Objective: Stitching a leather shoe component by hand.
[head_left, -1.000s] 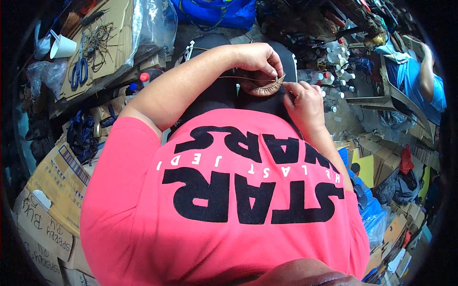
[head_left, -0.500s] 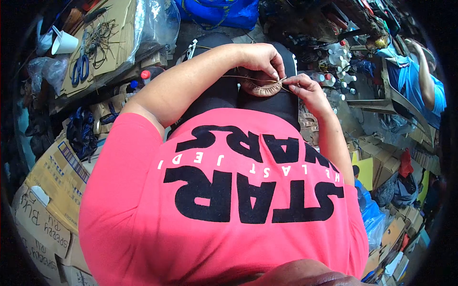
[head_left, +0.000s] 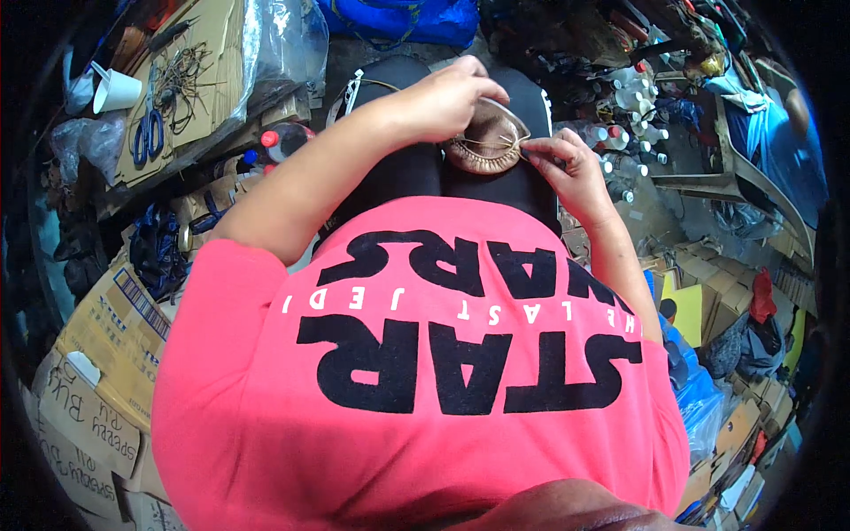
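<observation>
A brown leather shoe upper (head_left: 483,161) with a row of pleated stitches along its rounded rim rests on my dark-clad lap. Thin tan thread crosses its opening and gathers at the rim's right end. There, my right hand (head_left: 571,168) pinches the rim, thumb and forefinger pressed together. My left hand (head_left: 456,99) is curled just above the shoe's far left side, its fingers bent inward. Whatever the left fingers grip is hidden beneath the hand. Another cord loops past my left wrist.
Cardboard sheets at left carry blue-handled scissors (head_left: 149,137), a tangle of cords (head_left: 181,88) and a white cup (head_left: 117,91). Several plastic bottles (head_left: 633,102) stand at right. A blue bag (head_left: 403,19) lies ahead. Cardboard boxes flank me; a person in blue (head_left: 766,150) is at far right.
My left hand has risen away from the rim, up and to the left. The right hand stays at the rim. More of the shoe's opening now shows.
</observation>
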Motion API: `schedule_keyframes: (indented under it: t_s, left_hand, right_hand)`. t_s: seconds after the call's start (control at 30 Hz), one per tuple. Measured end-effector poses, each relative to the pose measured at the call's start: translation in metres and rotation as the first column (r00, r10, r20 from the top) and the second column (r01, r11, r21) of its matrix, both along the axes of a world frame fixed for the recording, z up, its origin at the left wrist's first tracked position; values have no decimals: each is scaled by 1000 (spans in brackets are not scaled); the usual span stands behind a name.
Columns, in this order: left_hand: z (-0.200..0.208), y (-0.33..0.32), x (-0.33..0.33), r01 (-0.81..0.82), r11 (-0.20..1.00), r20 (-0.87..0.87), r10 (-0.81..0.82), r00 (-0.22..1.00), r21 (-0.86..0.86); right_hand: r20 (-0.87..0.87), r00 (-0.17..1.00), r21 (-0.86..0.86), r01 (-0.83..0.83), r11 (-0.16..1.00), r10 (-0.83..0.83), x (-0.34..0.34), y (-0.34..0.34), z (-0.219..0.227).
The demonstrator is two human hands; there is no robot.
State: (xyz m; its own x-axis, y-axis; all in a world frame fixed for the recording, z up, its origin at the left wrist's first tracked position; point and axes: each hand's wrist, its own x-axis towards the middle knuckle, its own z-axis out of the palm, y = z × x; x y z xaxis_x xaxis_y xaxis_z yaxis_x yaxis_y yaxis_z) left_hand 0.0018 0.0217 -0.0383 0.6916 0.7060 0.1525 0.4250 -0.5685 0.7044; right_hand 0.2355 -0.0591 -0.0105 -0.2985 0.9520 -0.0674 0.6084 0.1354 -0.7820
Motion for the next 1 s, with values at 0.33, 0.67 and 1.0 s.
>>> schedule_keyframes:
  t_s: [0.33,0.67,1.0]
  left_hand:
    - [6,-52,-13,-173,955,-89,199,976,240]
    - [-12,-29,0,-110,988,164,127,978,-105]
    - [-9,-30,4,-81,994,103,89,991,-79]
  right_hand:
    - [-3,1000,-90,7,996,-7,3,-10,-2]
    - [-131,990,-303,-92,949,54,16,15,-8]
    - [-174,983,-317,-111,942,57,18,17,-13]
